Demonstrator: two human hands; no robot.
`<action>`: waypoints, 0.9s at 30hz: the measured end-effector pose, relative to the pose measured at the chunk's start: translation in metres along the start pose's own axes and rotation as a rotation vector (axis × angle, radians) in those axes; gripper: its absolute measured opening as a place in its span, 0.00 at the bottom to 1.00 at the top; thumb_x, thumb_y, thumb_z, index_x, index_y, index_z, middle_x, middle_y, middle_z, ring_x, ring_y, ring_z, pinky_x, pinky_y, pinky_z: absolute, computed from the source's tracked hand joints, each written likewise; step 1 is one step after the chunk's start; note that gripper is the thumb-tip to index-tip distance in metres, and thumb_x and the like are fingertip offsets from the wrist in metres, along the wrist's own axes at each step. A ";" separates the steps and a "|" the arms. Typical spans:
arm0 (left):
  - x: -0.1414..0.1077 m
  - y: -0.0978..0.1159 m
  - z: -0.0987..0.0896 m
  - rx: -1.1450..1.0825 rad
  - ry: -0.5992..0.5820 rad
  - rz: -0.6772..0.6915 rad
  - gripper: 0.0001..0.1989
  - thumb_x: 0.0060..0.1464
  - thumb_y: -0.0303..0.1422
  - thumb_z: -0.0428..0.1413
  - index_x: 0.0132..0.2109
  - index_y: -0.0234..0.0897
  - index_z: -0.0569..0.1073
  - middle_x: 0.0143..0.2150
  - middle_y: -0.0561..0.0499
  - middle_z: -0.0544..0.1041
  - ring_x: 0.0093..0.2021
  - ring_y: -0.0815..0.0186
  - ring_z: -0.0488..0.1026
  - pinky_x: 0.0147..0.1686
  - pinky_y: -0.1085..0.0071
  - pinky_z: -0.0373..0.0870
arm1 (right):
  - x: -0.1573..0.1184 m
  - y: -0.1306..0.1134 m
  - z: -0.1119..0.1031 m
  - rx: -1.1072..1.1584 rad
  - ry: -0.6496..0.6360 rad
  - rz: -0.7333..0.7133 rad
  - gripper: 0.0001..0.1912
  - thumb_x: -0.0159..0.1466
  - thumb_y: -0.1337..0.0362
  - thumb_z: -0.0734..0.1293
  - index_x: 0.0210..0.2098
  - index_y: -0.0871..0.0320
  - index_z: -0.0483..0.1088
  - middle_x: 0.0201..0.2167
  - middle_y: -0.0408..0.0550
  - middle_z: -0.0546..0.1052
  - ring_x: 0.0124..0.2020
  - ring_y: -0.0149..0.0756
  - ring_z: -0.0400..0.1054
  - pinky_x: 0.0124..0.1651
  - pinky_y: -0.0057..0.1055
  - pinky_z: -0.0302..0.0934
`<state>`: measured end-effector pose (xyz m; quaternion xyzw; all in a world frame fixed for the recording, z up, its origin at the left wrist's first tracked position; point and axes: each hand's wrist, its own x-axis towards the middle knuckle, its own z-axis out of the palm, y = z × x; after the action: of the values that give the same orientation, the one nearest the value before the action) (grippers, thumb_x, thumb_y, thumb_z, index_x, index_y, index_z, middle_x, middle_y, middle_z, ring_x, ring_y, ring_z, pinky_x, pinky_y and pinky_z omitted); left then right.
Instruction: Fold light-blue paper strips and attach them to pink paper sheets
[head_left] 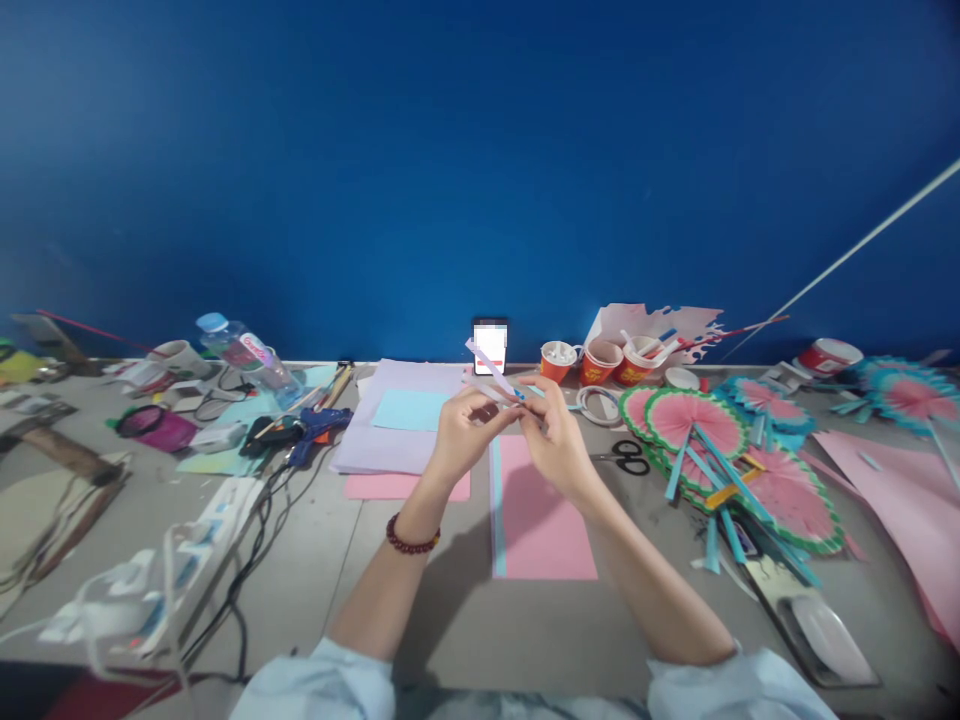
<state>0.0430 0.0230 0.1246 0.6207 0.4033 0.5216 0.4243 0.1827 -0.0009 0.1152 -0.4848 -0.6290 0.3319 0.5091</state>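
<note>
My left hand, with a beaded bracelet at the wrist, has its fingers pinched together on a narrow lilac paper strip. The fingertips of my right hand meet it at the strip's lower end, closed on the same strip, near a small blue piece. The upper end of the strip sticks up to the left, in front of a phone. Below my hands lies pink paper with a light blue strip along its left edge. Lilac sheets and a light blue sheet lie to the left.
At the back right stand red paper cups. Green-edged pink paper fans and black-handled scissors lie on the right. A blue glue gun, a bottle, cables and a white power strip are on the left.
</note>
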 end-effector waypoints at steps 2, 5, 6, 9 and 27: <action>-0.001 0.000 0.002 -0.020 0.007 0.016 0.08 0.49 0.38 0.63 0.33 0.37 0.80 0.36 0.46 0.79 0.34 0.64 0.75 0.31 0.72 0.71 | 0.000 0.000 0.000 0.003 -0.002 0.003 0.17 0.63 0.69 0.58 0.52 0.52 0.59 0.36 0.47 0.76 0.31 0.36 0.71 0.34 0.33 0.61; -0.002 0.000 0.003 -0.070 0.040 -0.037 0.09 0.50 0.38 0.62 0.33 0.37 0.80 0.31 0.47 0.79 0.29 0.65 0.75 0.24 0.73 0.70 | 0.000 -0.001 0.000 0.009 -0.024 -0.018 0.18 0.63 0.69 0.57 0.52 0.53 0.58 0.36 0.48 0.76 0.33 0.37 0.71 0.34 0.32 0.60; -0.001 0.000 0.003 -0.084 0.057 -0.062 0.09 0.49 0.38 0.62 0.32 0.37 0.80 0.30 0.48 0.79 0.27 0.66 0.74 0.23 0.73 0.69 | 0.000 -0.001 0.000 0.011 -0.033 -0.026 0.18 0.63 0.69 0.57 0.53 0.54 0.58 0.36 0.48 0.76 0.34 0.37 0.71 0.34 0.32 0.60; 0.000 -0.001 0.003 -0.119 0.095 -0.117 0.09 0.48 0.37 0.63 0.32 0.36 0.80 0.28 0.49 0.79 0.22 0.70 0.71 0.20 0.74 0.67 | 0.001 -0.001 0.000 0.013 -0.046 -0.037 0.17 0.64 0.69 0.57 0.53 0.54 0.57 0.35 0.48 0.76 0.33 0.36 0.70 0.34 0.31 0.60; 0.002 0.000 0.003 -0.201 0.090 -0.200 0.09 0.47 0.37 0.63 0.31 0.34 0.77 0.25 0.52 0.77 0.16 0.75 0.68 0.17 0.78 0.59 | 0.003 0.004 0.001 0.018 -0.045 -0.016 0.16 0.65 0.65 0.58 0.52 0.54 0.57 0.35 0.47 0.77 0.35 0.37 0.72 0.37 0.34 0.63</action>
<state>0.0459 0.0245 0.1254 0.5080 0.4275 0.5416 0.5156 0.1830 0.0029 0.1121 -0.4676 -0.6410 0.3446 0.5017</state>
